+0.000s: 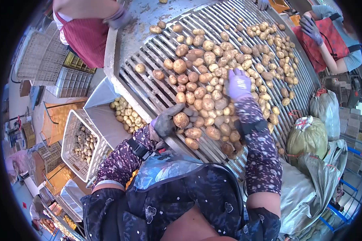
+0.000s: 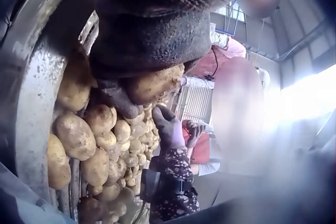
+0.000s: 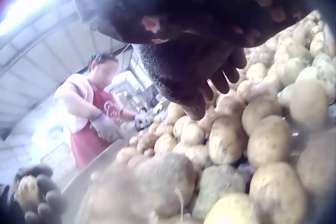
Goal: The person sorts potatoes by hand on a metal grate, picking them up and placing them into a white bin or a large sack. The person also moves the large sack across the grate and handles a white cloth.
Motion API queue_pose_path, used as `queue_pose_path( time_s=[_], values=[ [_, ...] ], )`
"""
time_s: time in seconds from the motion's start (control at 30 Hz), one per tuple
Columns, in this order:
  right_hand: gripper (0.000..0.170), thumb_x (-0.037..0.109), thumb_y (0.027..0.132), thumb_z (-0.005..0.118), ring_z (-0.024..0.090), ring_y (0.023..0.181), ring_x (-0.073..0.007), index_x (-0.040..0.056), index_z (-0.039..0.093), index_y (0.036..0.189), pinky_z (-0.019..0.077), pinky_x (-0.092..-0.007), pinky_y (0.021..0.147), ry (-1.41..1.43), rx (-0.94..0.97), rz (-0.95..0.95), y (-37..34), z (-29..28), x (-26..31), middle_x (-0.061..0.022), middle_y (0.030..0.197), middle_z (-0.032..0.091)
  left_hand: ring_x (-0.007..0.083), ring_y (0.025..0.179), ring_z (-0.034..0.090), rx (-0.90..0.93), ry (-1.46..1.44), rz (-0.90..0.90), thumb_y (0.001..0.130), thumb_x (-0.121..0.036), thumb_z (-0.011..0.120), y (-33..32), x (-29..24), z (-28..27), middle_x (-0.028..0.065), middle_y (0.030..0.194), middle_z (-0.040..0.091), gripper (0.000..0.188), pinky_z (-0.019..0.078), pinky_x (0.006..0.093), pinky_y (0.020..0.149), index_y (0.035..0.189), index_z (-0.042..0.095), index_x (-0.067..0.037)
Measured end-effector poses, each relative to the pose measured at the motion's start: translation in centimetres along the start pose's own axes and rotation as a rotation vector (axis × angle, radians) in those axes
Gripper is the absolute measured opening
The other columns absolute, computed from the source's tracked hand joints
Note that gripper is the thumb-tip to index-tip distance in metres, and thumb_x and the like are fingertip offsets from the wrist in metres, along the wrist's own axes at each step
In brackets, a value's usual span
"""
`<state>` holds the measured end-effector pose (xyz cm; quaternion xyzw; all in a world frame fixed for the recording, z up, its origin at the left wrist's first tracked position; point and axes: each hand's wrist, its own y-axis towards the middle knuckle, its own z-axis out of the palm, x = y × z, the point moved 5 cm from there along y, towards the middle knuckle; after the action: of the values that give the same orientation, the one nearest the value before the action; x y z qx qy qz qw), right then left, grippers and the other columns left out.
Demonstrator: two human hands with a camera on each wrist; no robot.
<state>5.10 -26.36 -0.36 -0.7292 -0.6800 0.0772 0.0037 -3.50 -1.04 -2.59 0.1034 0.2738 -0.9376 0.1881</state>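
Note:
My left hand [image 1: 164, 123], in a dark grey glove, holds a brown potato [image 1: 181, 119] at the near left edge of a slatted metal sorting table [image 1: 136, 82]. In the left wrist view that same potato [image 2: 152, 85] shows between thumb and fingers. My right hand [image 1: 239, 83], in a purple-backed glove, lies over the heap of potatoes [image 1: 207, 102] in the middle of the slats. Seen from the right wrist, its fingers [image 3: 218, 79] reach down among the potatoes, slightly bent and spread, with none gripped.
A chute of smaller potatoes [image 1: 128, 116] and a white crate [image 1: 68, 148] stand left of the table. Tied sacks [image 1: 307, 138] stand at right. A person in a red apron [image 1: 84, 38] works at the far left, another [image 1: 323, 44] at the far right.

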Motion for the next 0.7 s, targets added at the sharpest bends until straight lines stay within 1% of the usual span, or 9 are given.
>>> queue_pose_path(
  time_s=[0.03, 0.07, 0.17, 0.3, 0.43, 0.47, 0.57, 0.6, 0.7],
  values=[
    [0.032, 0.024, 0.082, 0.057, 0.054, 0.113, -0.0311, 0.0056, 0.061, 0.108, 0.0466, -0.0436, 0.088, -0.130, -0.006, 0.045, 0.4, 1.4, 0.7, -0.0146, 0.118, 0.056, 0.0254, 0.109, 0.060, 0.017, -0.039, -0.020, 0.102, -0.034, 0.037, 0.3, 0.3, 0.2, 0.0170, 0.120, 0.061, 0.048, 0.0467, 0.0367, 0.098, 0.118, 0.056, 0.007],
    [0.036, 0.020, 0.082, 0.054, 0.046, 0.121, -0.0343, 0.0035, 0.059, 0.113, 0.0424, -0.0459, 0.093, -0.111, 0.116, 0.101, 1.1, 2.1, 1.2, -0.0173, 0.127, 0.050, 0.0251, 0.109, 0.060, 0.033, -0.076, -0.038, 0.102, -0.034, 0.036, 0.6, 0.3, 0.6, 0.0168, 0.119, 0.061, 0.048, 0.0466, 0.0362, 0.098, 0.118, 0.056, 0.007],
    [0.038, 0.020, 0.082, 0.055, 0.046, 0.121, -0.0337, 0.0026, 0.059, 0.115, 0.0394, -0.0462, 0.097, -0.197, 0.043, 0.084, 2.9, 2.4, 1.7, -0.0180, 0.127, 0.050, 0.0240, 0.110, 0.060, 0.132, 0.155, 0.117, 0.103, -0.033, 0.034, 0.8, -0.4, 2.7, 0.0165, 0.119, 0.061, 0.048, 0.0463, 0.0350, 0.098, 0.117, 0.056, 0.007],
    [0.047, 0.029, 0.079, 0.064, 0.039, 0.129, -0.0341, 0.0065, 0.059, 0.121, 0.0334, -0.0473, 0.103, -0.034, 0.101, 0.064, 2.7, 1.8, 0.2, -0.0166, 0.136, 0.045, 0.0229, 0.108, 0.060, 0.116, 0.090, 0.011, 0.104, -0.031, 0.031, 0.3, -1.3, 4.3, 0.0146, 0.115, 0.062, 0.047, 0.0466, 0.0348, 0.097, 0.115, 0.058, 0.006],
    [0.058, 0.041, 0.074, 0.072, 0.039, 0.129, -0.0326, 0.0061, 0.058, 0.119, 0.0315, -0.0475, 0.106, 0.072, 0.128, 0.138, 1.8, 0.6, -1.9, -0.0180, 0.137, 0.043, 0.0222, 0.104, 0.060, 0.052, 0.040, 0.021, 0.102, -0.033, 0.036, 0.4, -0.8, 1.7, 0.0136, 0.114, 0.062, 0.046, 0.0475, 0.0346, 0.094, 0.114, 0.059, 0.005],
    [0.066, 0.046, 0.074, 0.073, 0.039, 0.129, -0.0329, 0.0051, 0.056, 0.122, 0.0313, -0.0482, 0.106, -0.097, -0.028, 0.219, 1.6, -0.2, -1.7, -0.0190, 0.138, 0.042, 0.0221, 0.104, 0.061, 0.046, 0.025, 0.021, 0.102, -0.034, 0.038, 0.4, -0.7, 1.0, 0.0135, 0.115, 0.062, 0.046, 0.0477, 0.0345, 0.094, 0.114, 0.059, 0.004],
    [0.063, 0.045, 0.078, 0.070, 0.039, 0.129, -0.0334, 0.0043, 0.054, 0.124, 0.0300, -0.0491, 0.106, -0.018, -0.274, 0.197, 2.1, -2.6, -0.6, -0.0203, 0.136, 0.044, 0.0217, 0.104, 0.061, 0.025, 0.017, 0.021, 0.100, -0.037, 0.043, 0.1, -0.3, -0.1, 0.0134, 0.116, 0.062, 0.046, 0.0478, 0.0340, 0.093, 0.115, 0.059, 0.003],
    [0.059, 0.040, 0.079, 0.069, 0.049, 0.121, -0.0366, 0.0059, 0.054, 0.124, 0.0407, -0.0502, 0.098, 0.034, -0.366, 0.116, 3.1, -3.1, 0.4, -0.0194, 0.130, 0.050, 0.0218, 0.104, 0.060, 0.019, 0.025, 0.021, 0.100, -0.036, 0.043, 0.0, -0.3, -0.1, 0.0134, 0.116, 0.062, 0.045, 0.0477, 0.0340, 0.094, 0.115, 0.059, 0.003],
    [0.047, 0.035, 0.081, 0.067, 0.060, 0.106, -0.0361, 0.0057, 0.057, 0.116, 0.0492, -0.0488, 0.085, 0.216, 0.172, -0.005, 6.9, -1.9, 4.6, -0.0171, 0.118, 0.057, 0.0229, 0.106, 0.060, 0.008, 0.042, 0.043, 0.100, -0.036, 0.041, -0.3, -0.5, 0.9, 0.0146, 0.116, 0.062, 0.046, 0.0471, 0.0350, 0.095, 0.116, 0.058, 0.004]
  ],
)
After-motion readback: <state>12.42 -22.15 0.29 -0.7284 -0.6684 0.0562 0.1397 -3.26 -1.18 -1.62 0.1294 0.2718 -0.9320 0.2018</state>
